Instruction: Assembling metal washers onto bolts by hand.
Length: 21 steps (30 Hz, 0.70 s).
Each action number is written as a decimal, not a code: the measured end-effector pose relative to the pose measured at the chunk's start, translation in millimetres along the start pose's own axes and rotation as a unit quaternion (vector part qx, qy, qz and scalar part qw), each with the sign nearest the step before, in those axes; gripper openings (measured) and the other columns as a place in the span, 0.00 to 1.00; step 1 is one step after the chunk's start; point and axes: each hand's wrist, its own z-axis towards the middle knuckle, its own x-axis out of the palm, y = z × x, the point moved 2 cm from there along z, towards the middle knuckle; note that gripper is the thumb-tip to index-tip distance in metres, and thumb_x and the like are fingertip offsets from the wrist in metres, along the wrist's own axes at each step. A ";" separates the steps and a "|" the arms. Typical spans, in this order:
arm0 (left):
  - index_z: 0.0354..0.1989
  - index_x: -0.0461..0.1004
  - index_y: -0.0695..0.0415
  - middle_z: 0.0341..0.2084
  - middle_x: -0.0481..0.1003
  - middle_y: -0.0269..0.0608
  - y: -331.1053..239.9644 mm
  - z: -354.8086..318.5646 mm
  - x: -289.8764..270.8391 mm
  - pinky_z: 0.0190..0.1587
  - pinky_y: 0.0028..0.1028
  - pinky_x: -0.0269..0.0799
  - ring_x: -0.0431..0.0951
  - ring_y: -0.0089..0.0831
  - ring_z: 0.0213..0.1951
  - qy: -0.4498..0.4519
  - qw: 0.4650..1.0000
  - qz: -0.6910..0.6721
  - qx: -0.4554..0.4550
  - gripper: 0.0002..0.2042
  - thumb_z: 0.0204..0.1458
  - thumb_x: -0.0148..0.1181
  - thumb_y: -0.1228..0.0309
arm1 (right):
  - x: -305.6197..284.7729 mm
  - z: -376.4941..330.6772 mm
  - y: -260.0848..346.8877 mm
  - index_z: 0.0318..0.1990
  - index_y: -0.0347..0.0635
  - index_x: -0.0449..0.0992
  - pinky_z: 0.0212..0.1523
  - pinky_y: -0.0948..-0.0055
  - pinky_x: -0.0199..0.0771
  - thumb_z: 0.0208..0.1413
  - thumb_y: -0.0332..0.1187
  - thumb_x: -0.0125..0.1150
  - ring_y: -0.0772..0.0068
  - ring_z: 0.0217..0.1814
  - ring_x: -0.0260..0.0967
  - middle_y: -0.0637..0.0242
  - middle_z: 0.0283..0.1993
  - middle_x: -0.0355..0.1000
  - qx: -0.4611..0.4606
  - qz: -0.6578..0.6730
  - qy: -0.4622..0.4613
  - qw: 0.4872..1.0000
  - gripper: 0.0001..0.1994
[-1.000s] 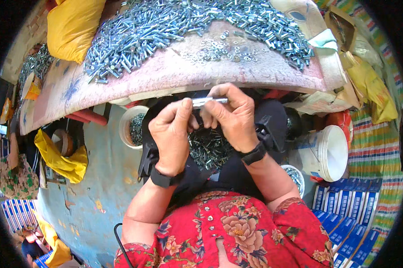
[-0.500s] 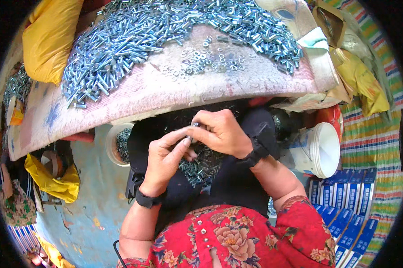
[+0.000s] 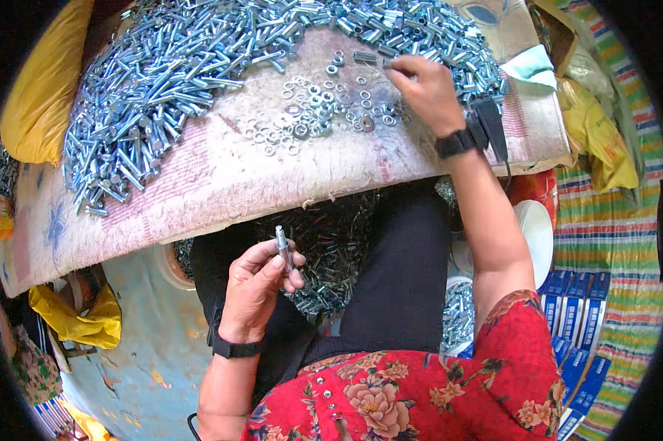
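Note:
My left hand (image 3: 258, 283) holds a silvery bolt (image 3: 281, 246) upright above my lap, fingers closed around its lower part. My right hand (image 3: 427, 92) is stretched out over the worn board (image 3: 221, 176), fingertips pinching something small at the edge of the scattered washers (image 3: 309, 110); what it pinches is too small to tell. A big heap of shiny bolts (image 3: 162, 81) covers the far side of the board. More finished bolts lie in the dark cloth on my lap (image 3: 331, 257).
A yellow sack (image 3: 37, 95) lies at the left, yellow bags (image 3: 603, 140) at the right. A white bucket (image 3: 541, 235) stands by my right knee, blue boxes (image 3: 581, 323) on a striped mat. A round pail (image 3: 173, 261) sits under the board.
My hands were together over my lap on one bolt. Now the right hand has reached out to the washers on the board, while the left stays low with the bolt.

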 end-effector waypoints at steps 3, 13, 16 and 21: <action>0.42 0.69 0.65 0.30 0.75 0.45 2.0 0.5 -5.4 0.23 0.20 0.69 0.74 0.27 0.23 -0.001 1.000 -0.018 -0.012 0.13 0.50 0.54 0.71 | 3.0 23.2 0.6 0.30 0.43 0.77 0.35 0.69 0.70 0.42 0.33 0.56 0.60 0.33 0.71 0.61 0.31 0.73 -0.094 -0.094 -0.002 0.991 0.08; 0.40 0.69 0.65 0.29 0.74 0.47 2.5 3.4 -10.4 0.23 0.21 0.70 0.74 0.29 0.23 0.014 0.999 -0.006 -0.031 0.13 0.49 0.55 0.70 | -8.7 -2.9 2.0 0.30 0.39 0.76 0.30 0.76 0.70 0.41 0.29 0.58 0.69 0.28 0.73 0.60 0.27 0.73 -0.063 0.012 0.106 0.992 0.07; 0.40 0.69 0.65 0.29 0.74 0.47 4.4 3.6 -8.4 0.23 0.22 0.70 0.74 0.29 0.23 0.019 0.999 0.009 -0.036 0.13 0.49 0.55 0.70 | 0.9 -10.6 10.7 0.29 0.39 0.76 0.30 0.75 0.70 0.41 0.29 0.59 0.67 0.28 0.72 0.59 0.27 0.73 -0.051 0.034 0.123 0.991 0.07; 0.40 0.69 0.65 0.29 0.74 0.48 4.0 2.4 -7.4 0.23 0.21 0.70 0.74 0.29 0.23 0.018 0.999 0.006 -0.029 0.13 0.49 0.55 0.70 | 28.4 -5.7 25.9 0.32 0.37 0.75 0.29 0.76 0.66 0.43 0.28 0.60 0.68 0.28 0.68 0.63 0.28 0.70 -0.192 -0.007 0.119 0.974 0.07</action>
